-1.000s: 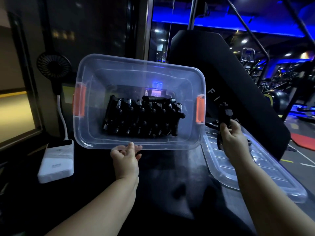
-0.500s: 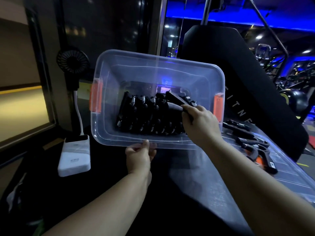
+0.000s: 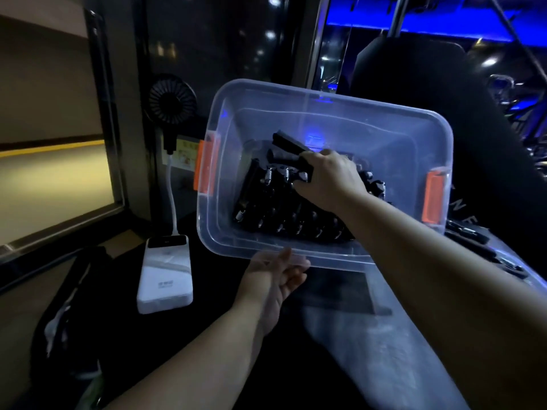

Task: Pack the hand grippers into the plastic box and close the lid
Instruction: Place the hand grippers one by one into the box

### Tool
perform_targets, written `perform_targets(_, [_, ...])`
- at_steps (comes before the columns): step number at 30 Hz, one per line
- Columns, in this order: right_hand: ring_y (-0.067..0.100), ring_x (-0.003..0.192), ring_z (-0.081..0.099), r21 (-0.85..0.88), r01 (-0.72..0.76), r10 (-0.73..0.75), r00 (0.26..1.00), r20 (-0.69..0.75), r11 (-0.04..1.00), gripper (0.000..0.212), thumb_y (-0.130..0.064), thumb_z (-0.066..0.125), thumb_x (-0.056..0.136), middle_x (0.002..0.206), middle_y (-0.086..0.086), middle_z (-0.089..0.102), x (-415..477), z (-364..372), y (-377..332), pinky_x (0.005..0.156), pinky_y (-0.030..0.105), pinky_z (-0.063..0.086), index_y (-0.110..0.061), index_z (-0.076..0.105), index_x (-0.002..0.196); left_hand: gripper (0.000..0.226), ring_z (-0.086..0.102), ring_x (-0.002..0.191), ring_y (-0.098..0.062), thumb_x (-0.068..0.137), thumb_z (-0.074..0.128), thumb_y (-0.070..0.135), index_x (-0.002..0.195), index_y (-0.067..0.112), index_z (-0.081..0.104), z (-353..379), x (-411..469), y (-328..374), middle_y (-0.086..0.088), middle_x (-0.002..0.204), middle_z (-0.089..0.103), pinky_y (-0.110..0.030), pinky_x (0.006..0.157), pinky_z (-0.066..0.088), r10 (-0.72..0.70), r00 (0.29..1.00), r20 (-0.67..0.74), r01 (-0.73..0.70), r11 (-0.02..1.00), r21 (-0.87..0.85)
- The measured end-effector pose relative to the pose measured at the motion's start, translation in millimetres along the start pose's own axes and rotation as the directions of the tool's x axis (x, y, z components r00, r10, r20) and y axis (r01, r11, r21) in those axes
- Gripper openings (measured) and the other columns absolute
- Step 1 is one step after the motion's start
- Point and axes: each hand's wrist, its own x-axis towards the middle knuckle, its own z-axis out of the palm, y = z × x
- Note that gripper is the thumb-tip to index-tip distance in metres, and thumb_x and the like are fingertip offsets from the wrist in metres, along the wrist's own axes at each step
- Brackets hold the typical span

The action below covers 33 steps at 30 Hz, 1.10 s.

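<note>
near rim of tilted plastic box (image 3: 325,96) gripped by left hand (image 3: 275,276) | hand gripper (image 3: 288,146) clasped in right hand (image 3: 328,179) above packed row (image 3: 284,214) | best laid parallel, springs aligned

This is a gym, dim under blue strip lights (image 3: 429,23). A black padded panel (image 3: 414,93) carries white letters, what look like exercise machines (image 3: 503,87) stand blurred behind it, and hand grippers (image 3: 284,214) fill a clear box (image 3: 325,113).
</note>
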Motion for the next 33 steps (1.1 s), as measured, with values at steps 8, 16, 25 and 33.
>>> perform_targets(8, [0.037,0.113,0.05,-0.124,0.132,-0.111,0.98,0.165,0.983,0.057,-0.06,0.056,0.084,0.119,0.012,0.055,56,30,-15,0.096,0.042,0.035,-0.019,0.055,0.124,0.03,0.071,0.086,-0.02,0.096,0.048,0.031,0.089,0.003,0.059,0,-2,-1,-0.017,0.088,0.072,-0.024,0.069,0.056,0.043,0.999,0.022,-0.044,0.998,0.045])
perform_targets(16, [0.035,0.11,0.055,-0.123,0.137,-0.12,0.983,0.139,0.983,0.052,-0.06,0.05,0.088,0.116,0.013,0.06,79,53,-14,0.087,0.039,0.037,-0.02,0.059,0.12,0.028,0.069,0.081,-0.018,0.094,0.051,0.031,0.087,0.005,0.059,-4,2,-4,-0.015,0.084,0.071,-0.024,0.068,0.053,0.059,0.998,0.026,-0.06,0.998,0.02])
perform_targets(25, [0.033,0.123,0.046,-0.02,0.036,-0.035,0.998,0.051,0.999,0.062,-0.059,0.048,0.089,0.131,0.012,0.053,85,70,-13,0.098,0.046,0.032,-0.026,0.034,0.141,0.02,0.069,0.085,-0.019,0.094,0.053,0.029,0.089,0.01,0.053,-6,4,-5,-0.013,0.086,0.071,-0.026,0.07,0.051,0.072,0.997,0.037,-0.073,0.997,0.013])
perform_targets(33, [0.031,0.128,0.038,0.043,-0.033,0.035,0.998,-0.049,0.999,0.065,-0.065,0.043,0.088,0.136,0.008,0.045,72,70,-12,0.103,0.048,0.026,-0.025,0.033,0.139,0.033,0.071,0.081,-0.018,0.093,0.053,0.028,0.108,-0.002,0.048,-6,5,-3,-0.016,0.088,0.072,-0.022,0.064,0.054,0.081,0.997,0.006,-0.081,0.996,0.041])
